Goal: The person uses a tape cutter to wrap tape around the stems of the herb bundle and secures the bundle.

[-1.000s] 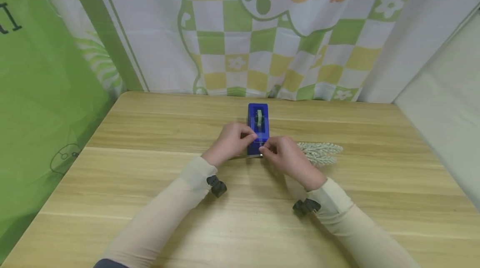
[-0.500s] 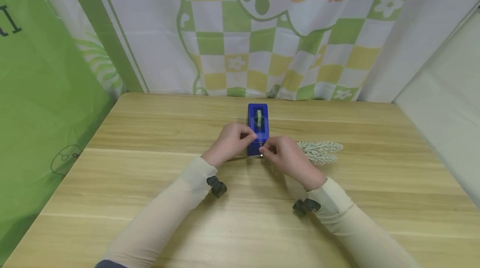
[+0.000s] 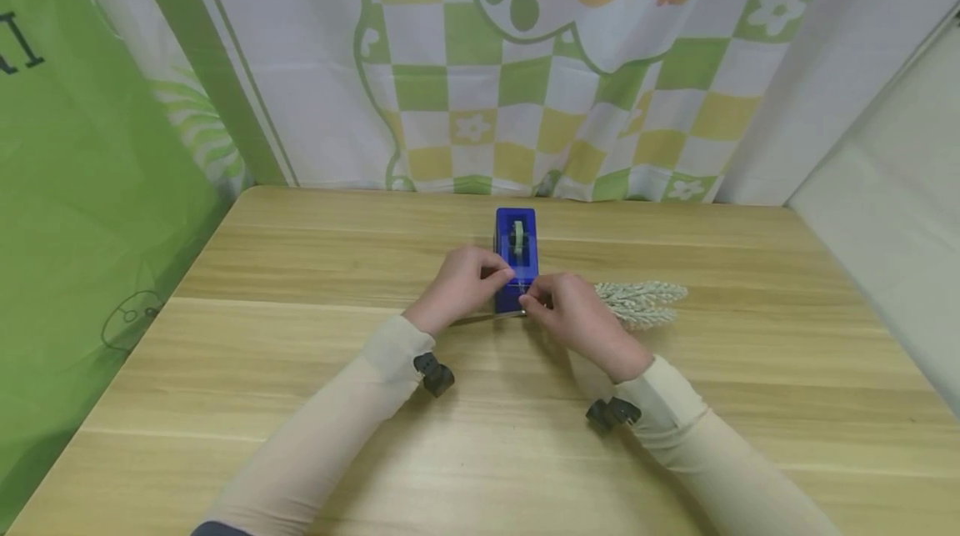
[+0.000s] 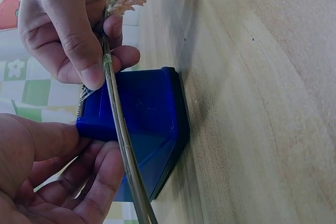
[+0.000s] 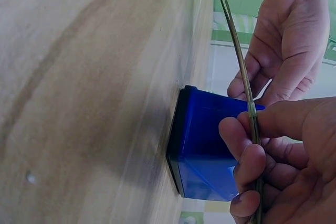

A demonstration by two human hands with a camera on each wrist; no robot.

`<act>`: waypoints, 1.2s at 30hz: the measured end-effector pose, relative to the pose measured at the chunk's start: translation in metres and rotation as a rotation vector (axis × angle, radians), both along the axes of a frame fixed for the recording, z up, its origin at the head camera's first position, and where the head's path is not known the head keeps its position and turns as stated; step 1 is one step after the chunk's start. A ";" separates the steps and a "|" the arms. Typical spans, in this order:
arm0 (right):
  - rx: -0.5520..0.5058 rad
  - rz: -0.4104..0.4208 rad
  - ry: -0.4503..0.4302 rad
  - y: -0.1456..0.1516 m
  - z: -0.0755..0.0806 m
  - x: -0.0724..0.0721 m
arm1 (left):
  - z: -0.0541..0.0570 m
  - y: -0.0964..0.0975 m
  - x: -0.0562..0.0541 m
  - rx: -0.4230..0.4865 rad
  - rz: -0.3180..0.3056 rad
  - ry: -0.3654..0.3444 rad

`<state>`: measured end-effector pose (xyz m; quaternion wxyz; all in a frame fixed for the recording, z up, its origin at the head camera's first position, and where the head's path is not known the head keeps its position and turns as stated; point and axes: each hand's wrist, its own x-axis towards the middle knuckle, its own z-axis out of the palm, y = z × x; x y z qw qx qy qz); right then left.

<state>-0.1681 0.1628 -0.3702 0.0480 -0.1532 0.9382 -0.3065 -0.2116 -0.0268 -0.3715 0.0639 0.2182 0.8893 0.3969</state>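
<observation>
A blue tape dispenser point(image 3: 528, 257) stands on the table, with a pale tape roll point(image 3: 518, 236) in its top slot. My left hand point(image 3: 467, 282) is at its front left; thumb and fingers pinch the dispenser's front edge near the toothed cutter point(image 4: 81, 102). My right hand point(image 3: 581, 315) holds a small bunch of dried grass-like stalks point(image 3: 641, 307) by the stems, close before the dispenser. Pale flower heads stick out to the right of that hand, one pinkish in the left wrist view. Bare stems point(image 4: 126, 153) run leftward across the dispenser's front. A shiny pale band point(image 5: 252, 110) shows on the stems at the right fingertips.
The wooden table point(image 3: 480, 453) reaches back to a checked, flowered curtain point(image 3: 525, 94). Green cloth point(image 3: 97, 211) hangs at the left, and a whitish wall point(image 3: 900, 211) stands at the right. Each wrist carries a small dark camera point(image 3: 433, 373).
The bare stem ends have come into view left of the dispenser's front, and the flower heads have shifted up slightly. Both hands and the dispenser stay nearly in place.
</observation>
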 end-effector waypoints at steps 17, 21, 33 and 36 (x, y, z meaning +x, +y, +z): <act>-0.021 0.057 0.031 0.004 -0.007 0.001 | 0.000 0.000 0.001 0.002 -0.002 0.009; -0.026 0.055 0.031 0.004 -0.007 0.001 | -0.001 0.000 0.001 0.013 0.005 0.012; -0.037 0.044 0.060 0.004 0.000 0.006 | -0.004 0.000 0.005 0.063 0.022 0.041; -0.049 0.036 0.063 0.002 0.003 0.008 | -0.002 -0.003 0.008 0.071 0.039 0.052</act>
